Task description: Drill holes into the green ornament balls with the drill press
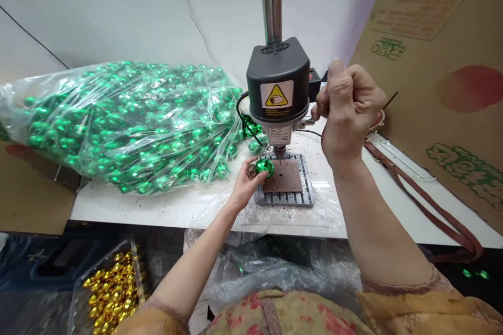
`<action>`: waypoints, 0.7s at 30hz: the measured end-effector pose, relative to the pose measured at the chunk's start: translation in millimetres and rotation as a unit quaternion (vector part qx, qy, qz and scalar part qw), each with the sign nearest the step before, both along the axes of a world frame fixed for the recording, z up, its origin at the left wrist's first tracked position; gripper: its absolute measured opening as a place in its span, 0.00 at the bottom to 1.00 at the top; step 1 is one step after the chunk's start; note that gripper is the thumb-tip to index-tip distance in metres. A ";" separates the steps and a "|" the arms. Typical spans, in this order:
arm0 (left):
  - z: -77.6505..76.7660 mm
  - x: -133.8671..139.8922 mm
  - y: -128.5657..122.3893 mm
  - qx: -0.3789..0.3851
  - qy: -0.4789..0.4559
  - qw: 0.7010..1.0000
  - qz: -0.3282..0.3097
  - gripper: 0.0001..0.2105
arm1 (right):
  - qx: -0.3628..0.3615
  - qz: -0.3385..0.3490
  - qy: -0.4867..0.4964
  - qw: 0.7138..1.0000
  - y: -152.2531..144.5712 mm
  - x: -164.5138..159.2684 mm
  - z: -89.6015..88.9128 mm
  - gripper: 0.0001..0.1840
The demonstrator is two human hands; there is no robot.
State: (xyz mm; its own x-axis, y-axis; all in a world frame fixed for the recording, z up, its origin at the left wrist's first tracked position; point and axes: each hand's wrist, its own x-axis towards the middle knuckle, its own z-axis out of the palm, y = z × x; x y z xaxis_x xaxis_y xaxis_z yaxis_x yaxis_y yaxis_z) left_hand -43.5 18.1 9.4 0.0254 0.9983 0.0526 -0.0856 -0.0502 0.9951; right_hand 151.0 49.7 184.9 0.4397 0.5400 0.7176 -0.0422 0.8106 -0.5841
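My left hand [248,180] pinches a shiny green faceted ball [264,167] between thumb and fingers. It holds the ball at the left side of a brown board [288,180] with a small dark hole, lying on the slotted metal base [285,200]. Above the board stands a small bench drill press [279,81] with a black motor housing, its chuck [279,151] pointing down. To the right of the housing my right hand [348,107] is raised and closed around the drill press lever, most of which the fist hides.
A large clear bag [133,125] of green balls fills the table's left. Dark shavings lie around the base. Cardboard boxes [440,73] flank both sides, and a brown strap [424,199] lies at right. Below left is a clear container of gold balls [113,293].
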 end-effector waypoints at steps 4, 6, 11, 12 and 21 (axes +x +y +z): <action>-14.1 9.5 12.3 0.037 0.050 0.998 0.007 0.29 | -0.021 -0.002 -0.019 1.000 -1.4 0.8 0.1 0.28; -17.1 13.0 16.2 0.050 0.071 0.996 0.003 0.28 | -0.019 -0.003 -0.022 1.000 -0.8 1.2 -0.3 0.28; -15.1 18.0 18.7 0.071 0.127 0.989 0.003 0.27 | -0.011 -0.019 -0.044 0.999 3.4 2.3 -3.3 0.29; -14.3 18.6 18.6 0.076 0.142 0.987 0.003 0.27 | -0.010 -0.022 -0.048 0.999 4.0 2.4 -3.9 0.29; -17.6 29.2 13.8 0.144 0.240 0.960 0.014 0.25 | 0.023 -0.008 -0.045 0.999 4.4 2.4 -5.5 0.27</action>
